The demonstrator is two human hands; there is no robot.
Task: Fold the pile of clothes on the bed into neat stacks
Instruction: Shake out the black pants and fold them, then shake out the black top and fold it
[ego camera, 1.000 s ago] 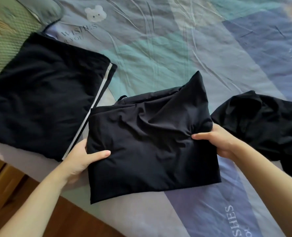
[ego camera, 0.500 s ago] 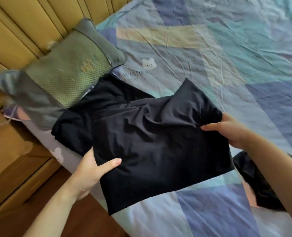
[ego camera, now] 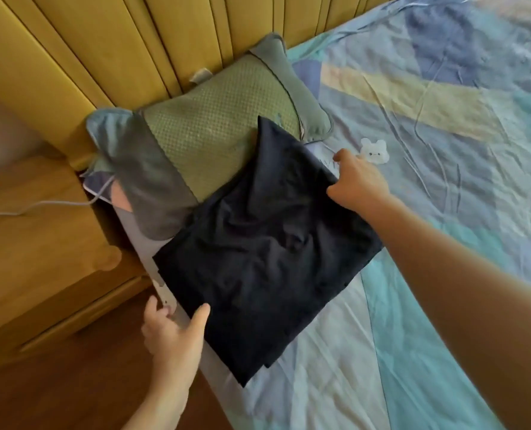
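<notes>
Slippage is the risk: the folded garment [ego camera: 267, 252] lies at the bed's [ego camera: 335, 336] left edge against the pillow [ego camera: 208, 131], left hand [ego camera: 172, 333] pinching its near edge, right hand [ego camera: 358, 181] gripping its far side, so an uneven release could spoil the fold.

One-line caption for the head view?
Both hands, left hand and right hand, set a folded black garment beside the green pillow.

Patchwork-sheeted bed [ego camera: 444, 212], green pillow [ego camera: 214, 125], folded black garment [ego camera: 258, 259]
</notes>
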